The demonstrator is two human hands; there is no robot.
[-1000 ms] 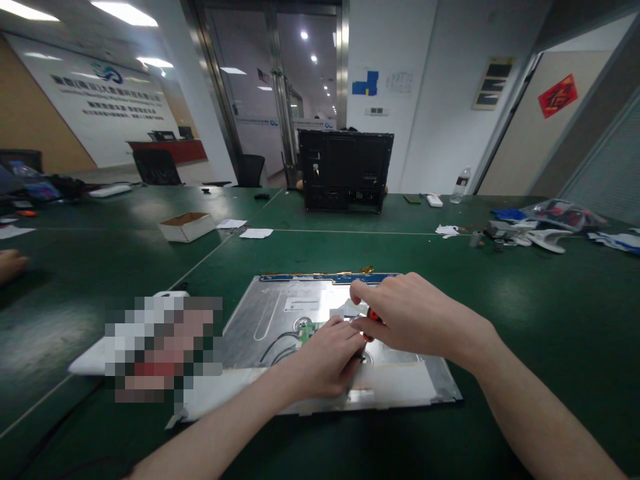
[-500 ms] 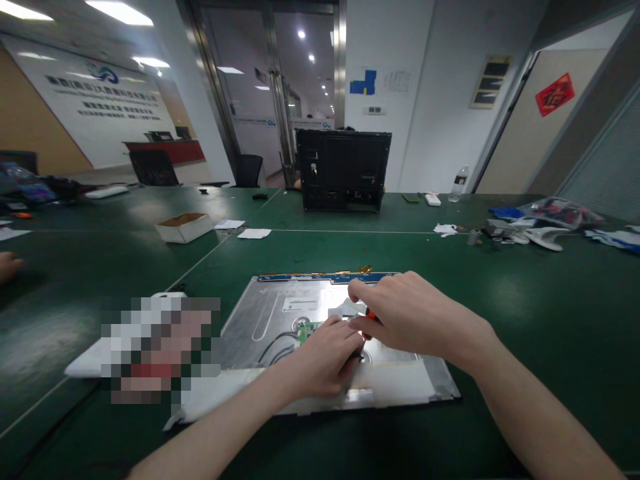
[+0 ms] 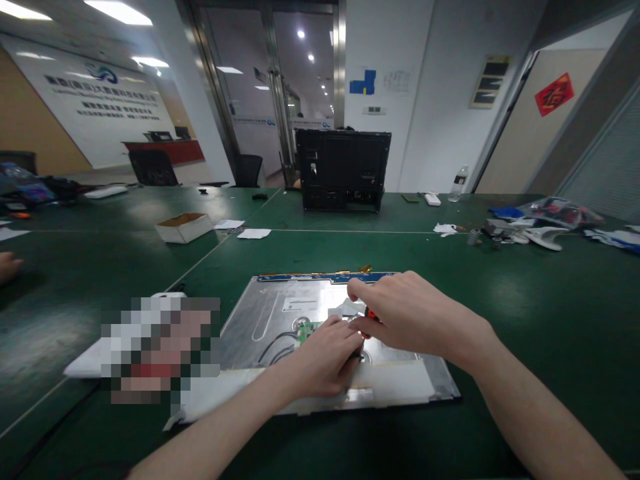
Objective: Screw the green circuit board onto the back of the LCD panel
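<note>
- Green bench (image 3: 320,252) in an office room, with a black rectangular screen housing (image 3: 345,167) upright at the far side.
- Flat silver metal panel (image 3: 271,297) — a small green circuit board (image 3: 307,331) at its middle — lying on the near bench, beneath both hands.
- Right hand (image 3: 407,313): fingers curled, pinching a red-and-black tool handle (image 3: 370,313), largely hidden.
- Left hand (image 3: 331,358): palm down over the panel, just beside the right; whether it grips anything cannot be told.

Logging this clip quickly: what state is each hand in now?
Left hand: over the metal panel; grip hidden, so open or closed cannot be told.
Right hand: closed around a red tool, mostly hidden.
</note>
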